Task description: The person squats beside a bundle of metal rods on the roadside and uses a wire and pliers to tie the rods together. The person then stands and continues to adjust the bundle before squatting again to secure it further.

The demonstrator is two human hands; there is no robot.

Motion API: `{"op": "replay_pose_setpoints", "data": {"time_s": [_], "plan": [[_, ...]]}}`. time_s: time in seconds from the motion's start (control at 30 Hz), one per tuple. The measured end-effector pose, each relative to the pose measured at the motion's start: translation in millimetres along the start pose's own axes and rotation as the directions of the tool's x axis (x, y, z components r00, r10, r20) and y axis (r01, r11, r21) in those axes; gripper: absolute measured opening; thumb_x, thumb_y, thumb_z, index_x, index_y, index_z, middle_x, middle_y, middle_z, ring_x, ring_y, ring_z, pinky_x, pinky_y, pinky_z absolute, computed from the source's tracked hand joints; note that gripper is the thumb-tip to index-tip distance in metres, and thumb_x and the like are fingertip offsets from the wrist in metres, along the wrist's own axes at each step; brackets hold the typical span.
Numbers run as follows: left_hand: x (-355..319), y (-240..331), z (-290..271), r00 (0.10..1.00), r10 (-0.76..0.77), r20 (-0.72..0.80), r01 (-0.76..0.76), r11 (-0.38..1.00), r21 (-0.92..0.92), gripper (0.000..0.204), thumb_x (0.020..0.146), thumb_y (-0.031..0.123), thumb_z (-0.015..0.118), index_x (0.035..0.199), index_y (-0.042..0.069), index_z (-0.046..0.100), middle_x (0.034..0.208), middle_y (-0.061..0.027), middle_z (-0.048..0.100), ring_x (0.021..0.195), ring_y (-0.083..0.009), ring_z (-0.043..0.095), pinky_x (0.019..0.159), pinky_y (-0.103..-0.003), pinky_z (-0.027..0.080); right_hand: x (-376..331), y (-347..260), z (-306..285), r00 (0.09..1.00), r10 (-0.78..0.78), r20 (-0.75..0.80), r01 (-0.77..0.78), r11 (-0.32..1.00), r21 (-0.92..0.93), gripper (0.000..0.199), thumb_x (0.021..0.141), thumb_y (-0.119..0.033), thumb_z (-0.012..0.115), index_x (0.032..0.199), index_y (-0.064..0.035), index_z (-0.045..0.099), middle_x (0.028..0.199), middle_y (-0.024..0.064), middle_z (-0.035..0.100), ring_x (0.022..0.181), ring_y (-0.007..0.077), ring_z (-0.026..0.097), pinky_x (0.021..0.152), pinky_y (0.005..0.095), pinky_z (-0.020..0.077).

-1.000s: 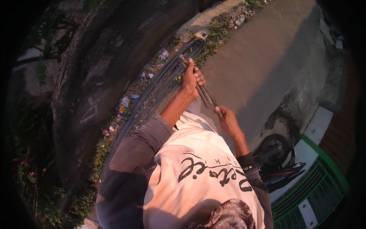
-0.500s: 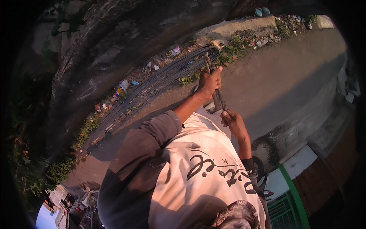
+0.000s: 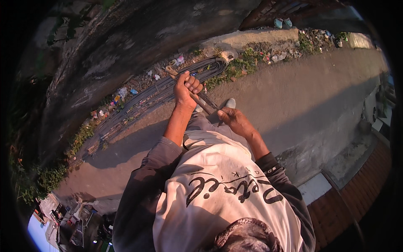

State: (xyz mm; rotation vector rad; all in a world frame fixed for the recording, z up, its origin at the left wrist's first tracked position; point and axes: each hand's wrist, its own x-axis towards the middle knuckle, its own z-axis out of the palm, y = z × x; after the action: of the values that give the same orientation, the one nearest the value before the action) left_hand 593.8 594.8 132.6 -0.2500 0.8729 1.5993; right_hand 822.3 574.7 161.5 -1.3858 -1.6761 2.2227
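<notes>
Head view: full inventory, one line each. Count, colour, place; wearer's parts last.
Wall: 1, dark, upper left and top
Path: 1, grey-brown, centre to right
Ledge: 1, tan, along wall foot
Footwear pair: 1, pale blue, top
Rod bundle: 1, dark grey, on ground, upper left of centre
Litter: many, mixed, along wall
Weeds: several clumps, green, path edge
Roof: 1, brown, lower right
Two-handled tool: 1, brown, above centre
Thin strands: count unclear, dark, beside tool handles
Shirt: 1, white front, dark print, grey sleeves
Shoes: 2, pale, centre
Left hand: 1, bare, gripping tool
Right hand: 1, bare, pinching strands' lower end
</notes>
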Motion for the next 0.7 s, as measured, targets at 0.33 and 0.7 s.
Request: {"op": "replay_pose_setpoints", "data": {"time_s": [0.33,0.7], "plan": [[-1.0,-84.2,12.6,0.985,0.076,-0.155,-0.08,0.997,-0.017,0.026,0.098,0.015,0.053,0.076,0.014,0.038,0.059,0.0043,0.032,0.052,-0.0099,0.027,0.049,-0.029,0.029,-11.3,36.2,-90.0,0.96,0.124,0.252,-0.169,0.972,0.164,0.038,0.105,-0.036,0.053,0.091,-0.0025,0.065,0.065,-0.0003,0.053,0.053,0.0116,0.043,0.052,0.0291,0.0392],[-9.3,-93.1,38.8,0.997,0.068,-0.022,-0.067,0.995,0.077,0.041,0.097,0.047,0.062,0.1,0.007,0.058,0.095,-0.0099,0.065,0.089,-0.0273,0.066,0.086,-0.045,0.057,-25.6,20.2,-124.3,0.994,0.053,0.095,-0.059,0.996,0.063,0.046,0.101,-0.05,0.057,0.087,-0.007,0.067,0.071,-0.0026,0.052,0.068,0.0091,0.043,0.062,0.0275,0.0368]]}}
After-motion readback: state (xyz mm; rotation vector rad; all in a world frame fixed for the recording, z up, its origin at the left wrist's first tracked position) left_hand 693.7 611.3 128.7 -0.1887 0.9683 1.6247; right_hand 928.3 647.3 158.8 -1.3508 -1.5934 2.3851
